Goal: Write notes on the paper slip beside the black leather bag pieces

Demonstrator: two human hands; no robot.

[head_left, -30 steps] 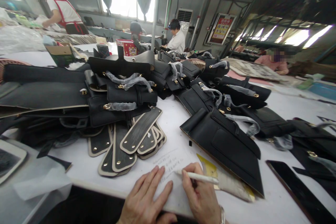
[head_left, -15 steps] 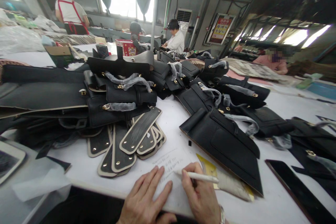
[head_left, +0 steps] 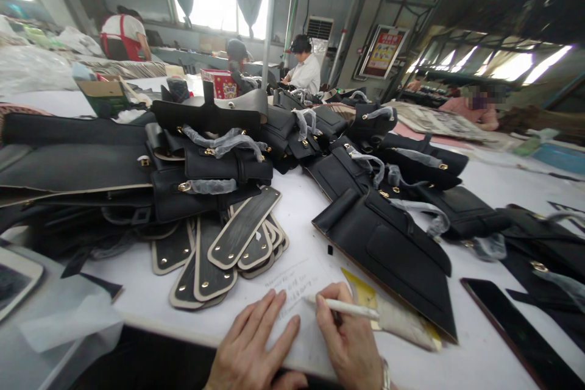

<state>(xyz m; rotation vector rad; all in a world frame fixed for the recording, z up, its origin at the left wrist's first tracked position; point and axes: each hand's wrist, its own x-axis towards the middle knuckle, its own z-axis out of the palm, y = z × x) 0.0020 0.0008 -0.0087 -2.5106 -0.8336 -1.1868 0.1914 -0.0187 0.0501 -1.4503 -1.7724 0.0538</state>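
Note:
My right hand (head_left: 350, 338) is closed around a white pen (head_left: 350, 308), whose tip touches the white surface beside rows of handwriting (head_left: 292, 292). Flat on that surface, my left hand (head_left: 258, 341) lies with fingers stretched out, just left of the writing. Beyond it is a fanned pile of black rounded panels (head_left: 244, 228) with pale edges and brass-coloured studs. A black leather bag piece (head_left: 388, 250) rests to the right, past the pen. Partly beneath that piece is a yellow and grey tube-like packet (head_left: 402, 320).
Black bag parts with wrapped handles (head_left: 219, 152) are heaped across the table (head_left: 297, 195). At the right lies a dark phone-like slab (head_left: 521, 335); translucent sheeting (head_left: 68, 317) covers the left front. Several people work in the background, one in a red-strapped apron (head_left: 122, 36).
The person in the red-strapped apron has bent forward. A person by the red box has raised their head. My hands and the pen show hardly any movement.

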